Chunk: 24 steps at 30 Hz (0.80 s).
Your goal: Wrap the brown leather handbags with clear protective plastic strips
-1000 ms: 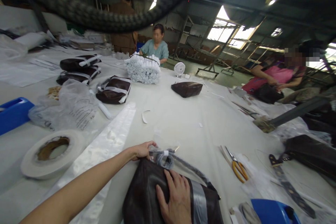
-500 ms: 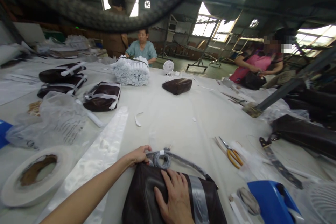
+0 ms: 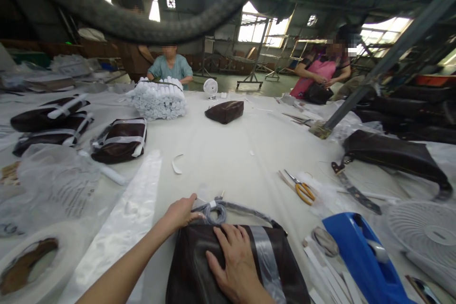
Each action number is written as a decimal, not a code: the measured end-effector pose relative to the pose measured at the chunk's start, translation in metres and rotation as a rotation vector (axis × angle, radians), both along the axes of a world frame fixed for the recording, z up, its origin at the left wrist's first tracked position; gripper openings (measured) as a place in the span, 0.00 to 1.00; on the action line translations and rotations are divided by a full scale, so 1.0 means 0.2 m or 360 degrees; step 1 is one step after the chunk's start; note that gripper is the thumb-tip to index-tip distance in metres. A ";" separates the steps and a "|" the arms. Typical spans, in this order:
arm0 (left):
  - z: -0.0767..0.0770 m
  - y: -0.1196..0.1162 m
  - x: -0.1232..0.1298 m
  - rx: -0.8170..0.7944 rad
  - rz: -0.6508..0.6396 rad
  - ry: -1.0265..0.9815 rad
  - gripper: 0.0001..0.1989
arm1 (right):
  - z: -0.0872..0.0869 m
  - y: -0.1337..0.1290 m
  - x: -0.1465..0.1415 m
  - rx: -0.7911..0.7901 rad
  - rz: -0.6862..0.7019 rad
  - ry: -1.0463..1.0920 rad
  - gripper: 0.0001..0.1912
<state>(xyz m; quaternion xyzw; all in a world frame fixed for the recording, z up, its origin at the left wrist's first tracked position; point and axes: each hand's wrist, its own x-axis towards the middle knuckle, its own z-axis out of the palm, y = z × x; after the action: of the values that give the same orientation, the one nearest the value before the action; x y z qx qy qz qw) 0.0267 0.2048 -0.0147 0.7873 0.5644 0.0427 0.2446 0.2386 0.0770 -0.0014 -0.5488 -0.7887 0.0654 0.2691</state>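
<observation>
A dark brown leather handbag [image 3: 194,261] lies in front of me, with a silvery wrapping band [image 3: 267,256] across its right part. My right hand [image 3: 233,259] rests flat on its upper face, fingers spread. At the bag's far left corner, my left hand [image 3: 183,211] has the plastic-wrapped strap [image 3: 245,209] between thumb and fingers; part of that grip is hidden. Just right of those fingers, a grey coil [image 3: 215,213] with a small white tie sits against the bag's far edge.
Orange-handled scissors [image 3: 304,192], a blue tape dispenser [image 3: 363,251] and a white fan [image 3: 423,232] lie to the right. At left are a tape roll [image 3: 67,256], clear plastic [image 3: 64,180] and wrapped bags [image 3: 123,140]. Co-workers are beyond the table; a slanted metal post [image 3: 377,64] stands right.
My view has turned slightly right, so the surroundings sit further left. My left thumb and index finger have spread further apart at the strap. My right hand still lies on the bag.
</observation>
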 end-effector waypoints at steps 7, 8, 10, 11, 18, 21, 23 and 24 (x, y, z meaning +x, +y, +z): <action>0.08 -0.03 0.00 0.0185 -0.0220 -0.0077 0.29 | 0.03 -0.01 0.00 -0.0072 -0.0007 0.0050 0.21; 0.09 -0.02 0.02 0.0205 -0.0248 -0.0068 0.30 | 0.03 -0.01 0.00 -0.0079 -0.0013 0.0053 0.21; 0.10 0.00 0.04 0.0243 -0.0297 -0.0057 0.29 | 0.03 -0.01 0.00 -0.0082 -0.0020 0.0056 0.21; 0.10 0.01 0.05 0.0266 -0.0311 -0.0062 0.27 | 0.03 -0.01 0.00 -0.0075 -0.0021 0.0057 0.21; 0.05 -0.05 0.00 0.0492 -0.0007 -0.0314 0.20 | 0.03 -0.01 0.00 -0.0022 -0.0025 0.0025 0.21; 0.03 -0.06 -0.02 0.0414 0.0111 -0.0606 0.26 | 0.03 -0.01 0.00 -0.0037 -0.0027 0.0032 0.21; 0.04 -0.05 0.00 0.0371 0.0205 -0.0823 0.27 | 0.03 -0.01 -0.01 -0.0051 -0.0027 0.0047 0.21; 0.06 -0.03 0.02 0.0372 0.0250 -0.0900 0.24 | 0.03 -0.01 -0.01 -0.0058 -0.0028 0.0052 0.21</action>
<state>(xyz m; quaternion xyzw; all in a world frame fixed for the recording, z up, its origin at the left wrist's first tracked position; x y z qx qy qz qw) 0.0307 0.1983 -0.0031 0.7209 0.5243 0.3433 0.2958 0.2370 0.0756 0.0053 -0.5593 -0.7781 0.0864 0.2726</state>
